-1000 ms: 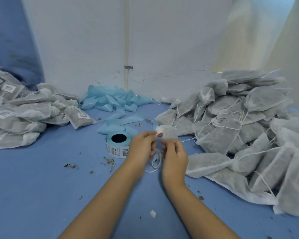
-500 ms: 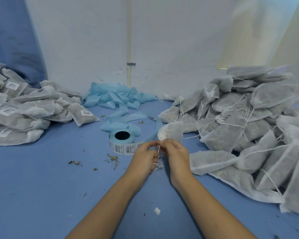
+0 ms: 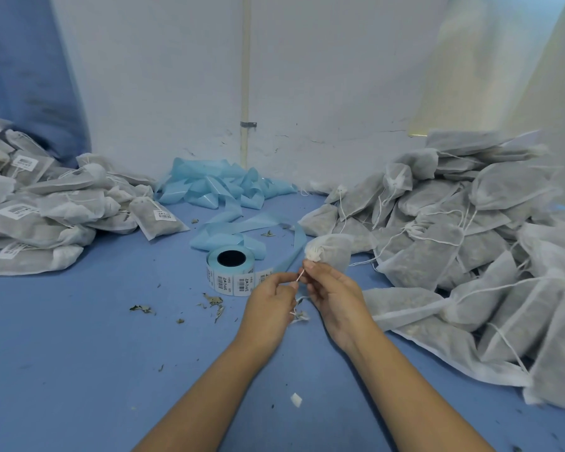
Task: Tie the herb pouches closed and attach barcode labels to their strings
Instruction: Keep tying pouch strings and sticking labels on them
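Observation:
A grey-white herb pouch (image 3: pixel 335 252) with a gathered neck hangs just beyond my hands, over the blue table. My right hand (image 3: pixel 331 296) pinches its white string (image 3: pixel 300 275) right below the neck. My left hand (image 3: pixel 269 298) pinches the same string a little lower and to the left, with the loose end trailing under my fingers. A roll of barcode labels (image 3: pixel 230 269) on a light blue core stands just left of the pouch, its label strip running toward my hands.
A big heap of untied pouches (image 3: pixel 470 243) fills the right side. Labelled pouches (image 3: pixel 46 210) are piled at the left. Crumpled blue backing tape (image 3: pixel 216 187) lies at the back by the wall. Herb crumbs (image 3: pixel 209 303) and a white paper scrap (image 3: pixel 296 399) dot the table.
The pouch's neck has been drawn tight. Both hands have dropped from the pouch mouth to its string, and the string now runs short and taut between them.

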The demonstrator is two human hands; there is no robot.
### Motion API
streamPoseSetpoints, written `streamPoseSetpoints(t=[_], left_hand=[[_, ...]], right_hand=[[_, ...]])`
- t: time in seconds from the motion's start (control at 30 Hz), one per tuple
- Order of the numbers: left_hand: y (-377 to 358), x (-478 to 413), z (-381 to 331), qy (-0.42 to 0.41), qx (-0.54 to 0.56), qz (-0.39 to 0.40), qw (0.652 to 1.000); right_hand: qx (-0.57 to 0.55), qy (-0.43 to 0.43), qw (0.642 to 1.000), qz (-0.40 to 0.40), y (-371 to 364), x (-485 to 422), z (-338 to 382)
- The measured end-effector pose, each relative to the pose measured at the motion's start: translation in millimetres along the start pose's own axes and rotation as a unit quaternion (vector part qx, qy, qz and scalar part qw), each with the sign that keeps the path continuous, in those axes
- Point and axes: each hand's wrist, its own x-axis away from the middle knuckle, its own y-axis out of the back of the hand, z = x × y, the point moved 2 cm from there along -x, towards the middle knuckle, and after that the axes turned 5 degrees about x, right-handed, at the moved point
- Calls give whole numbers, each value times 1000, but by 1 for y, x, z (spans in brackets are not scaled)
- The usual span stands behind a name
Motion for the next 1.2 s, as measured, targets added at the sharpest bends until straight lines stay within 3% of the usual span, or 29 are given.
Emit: streamPoseSetpoints(t=[0.2, 0.43, 0.63, 0.77, 0.83, 0.9, 0.97, 1.07, 1.2], left_hand=[[5, 3, -1, -112, -143, -72, 981], [16, 1, -3, -137, -286, -148, 937], [22, 1, -11, -200, -389, -172, 882], [26, -2, -12, -206, -422, -165, 867], [23, 0, -13, -221, -432, -160, 860], [19, 2, -14, -243, -434, -160, 853], [18, 4, -16, -257, -429, -160, 851], [15, 6, -16, -281, -411, -133, 857], [11, 7, -11, -306, -378, -61, 872]], right_hand=[[3, -14, 1000, -19, 2, -2, 0], [-16, -8, 1000, -4, 5, -2, -1], [193, 96, 975, -47, 0, -2, -3], [377, 214, 900, -51, 0, 2, 1], [505, 259, 821, -62, 0, 3, 1], [630, 285, 718, -77, -2, 5, 0], [696, 311, 642, -80, -6, 9, -1], [735, 309, 600, -62, -8, 11, -1], [733, 307, 606, -41, -11, 15, -1]])
